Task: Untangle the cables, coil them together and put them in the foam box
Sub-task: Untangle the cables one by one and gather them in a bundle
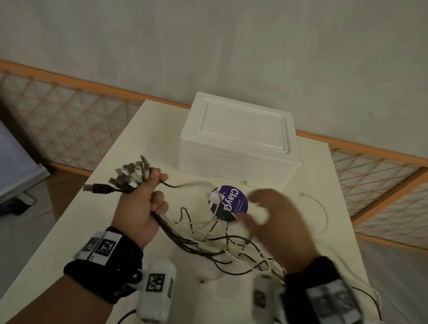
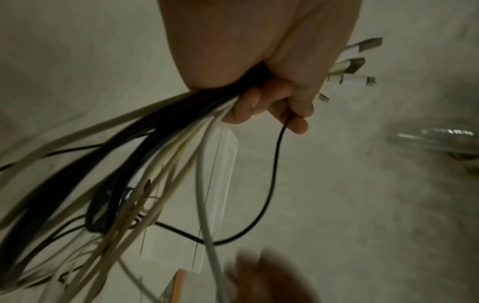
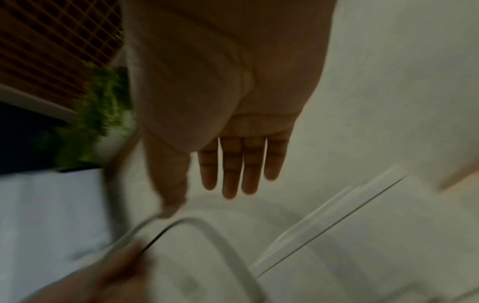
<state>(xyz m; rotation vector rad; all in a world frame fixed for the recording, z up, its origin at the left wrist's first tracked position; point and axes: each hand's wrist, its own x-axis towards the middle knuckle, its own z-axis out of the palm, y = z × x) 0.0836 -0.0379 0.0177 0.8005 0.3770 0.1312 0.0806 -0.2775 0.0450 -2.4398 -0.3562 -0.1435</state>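
Cables (image 1: 197, 238), black and white, are bunched in the left hand (image 1: 139, 206), whose fingers (image 2: 269, 98) curl tight round the bundle; the USB plugs (image 1: 129, 178) fan out at 10 o'clock from the fist, and the loose lengths trail toward 4 o'clock across the tabletop (image 1: 113, 175). At 3 o'clock the blurred right hand (image 1: 278, 224) hovers, its fingers (image 3: 230, 166) straight and together, gripping nothing. Closed, the foam box (image 1: 240, 140) sits at 12 o'clock, a purple round sticker (image 1: 229, 202) before it.
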